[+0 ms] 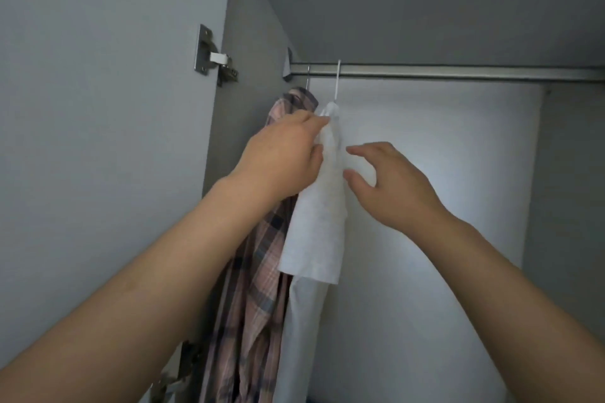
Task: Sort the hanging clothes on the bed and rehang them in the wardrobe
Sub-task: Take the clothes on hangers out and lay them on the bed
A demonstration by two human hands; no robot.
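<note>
— What's the room like?
— It's the inside of a grey wardrobe (425, 3), looking up. A metal rail (458, 72) runs across the top, and a door hinge (212, 57) sits on the left panel.

— Where are the clothes?
— At the rail's left end. A pink plaid shirt (258, 271) hangs nearest the side wall, and a white shirt (314, 232) on a white hanger (337, 82) hangs just beside it, touching it.

— Any free room?
— The rail to the right of the white shirt is bare as far as the frame's edge.

— And the hands?
— Both are raised. The left hand (281, 157) pinches the white shirt near its shoulder. The right hand (389, 180) hovers just beside the cloth, fingers spread and loosely bent, holding nothing.
</note>
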